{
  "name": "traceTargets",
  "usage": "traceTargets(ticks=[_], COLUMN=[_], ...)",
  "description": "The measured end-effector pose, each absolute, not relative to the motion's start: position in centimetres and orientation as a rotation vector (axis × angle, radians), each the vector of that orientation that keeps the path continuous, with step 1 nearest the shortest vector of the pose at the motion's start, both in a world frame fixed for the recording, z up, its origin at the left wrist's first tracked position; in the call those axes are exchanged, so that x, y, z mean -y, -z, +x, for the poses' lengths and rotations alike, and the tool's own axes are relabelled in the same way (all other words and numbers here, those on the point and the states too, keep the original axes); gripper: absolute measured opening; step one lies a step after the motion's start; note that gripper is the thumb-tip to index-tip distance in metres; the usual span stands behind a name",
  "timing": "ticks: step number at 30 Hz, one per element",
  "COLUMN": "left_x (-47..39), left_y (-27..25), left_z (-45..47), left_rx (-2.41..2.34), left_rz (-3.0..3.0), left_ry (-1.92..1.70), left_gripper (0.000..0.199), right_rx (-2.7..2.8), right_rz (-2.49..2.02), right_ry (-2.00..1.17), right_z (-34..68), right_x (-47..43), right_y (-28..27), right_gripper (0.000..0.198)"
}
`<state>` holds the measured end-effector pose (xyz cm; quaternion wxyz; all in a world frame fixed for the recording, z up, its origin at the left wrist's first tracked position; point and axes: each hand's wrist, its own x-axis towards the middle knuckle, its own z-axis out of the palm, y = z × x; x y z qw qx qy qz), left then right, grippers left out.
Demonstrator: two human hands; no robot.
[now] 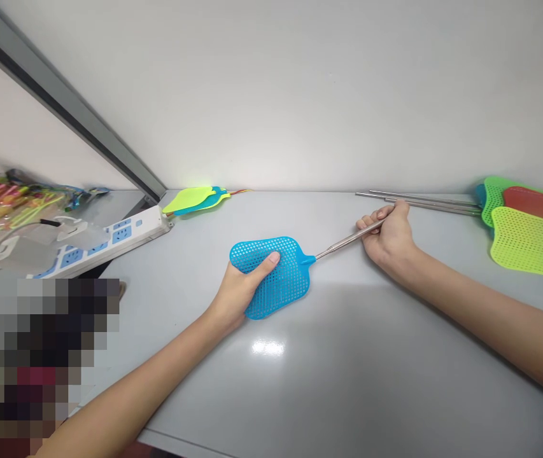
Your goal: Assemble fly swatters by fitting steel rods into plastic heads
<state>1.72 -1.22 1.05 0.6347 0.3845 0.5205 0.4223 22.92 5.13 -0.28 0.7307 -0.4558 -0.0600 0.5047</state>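
A blue fly swatter (283, 286) with a perforated paddle and a metal telescopic handle is held between both hands above the table. My left hand (237, 286) grips the paddle, thumb on top and the other fingers hidden beneath it. Closed around the metal handle (347, 240) is my right hand (390, 235). The handle's thin end meets the blue neck of the paddle, and its thicker tube runs into the right hand. Behind the right hand lie several metal rods (433, 205), leading towards the swatter heads at the right.
Green, red and yellow swatter heads (529, 242) overlap at the right edge. Yellow and blue swatter heads (195, 198) lie at the back left. A white power strip (149, 222) runs along the left side, near colourful packaged items (4, 203). A wall panel (328, 95) bounds the grey table (328, 381).
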Motion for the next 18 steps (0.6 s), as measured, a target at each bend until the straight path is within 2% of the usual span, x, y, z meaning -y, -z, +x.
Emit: traceTargets(ticks=[7, 18], left_x=[1.26, 1.97], left_y=[-0.60, -0.17], left_z=[1.68, 2.01], left_rx=[-1.222, -1.304], left_rz=[0.939, 1.136], left_ry=[-0.997, -1.076], left_gripper=[0.034, 0.024], right_rx=[0.149, 0.150], right_rz=[-0.989, -0.966], right_ry=[-1.102, -1.109], right_z=[22.91, 22.92], right_x=[-5.10, -5.11], right_y=[0.29, 0.25], right_gripper=[0.031, 0.029])
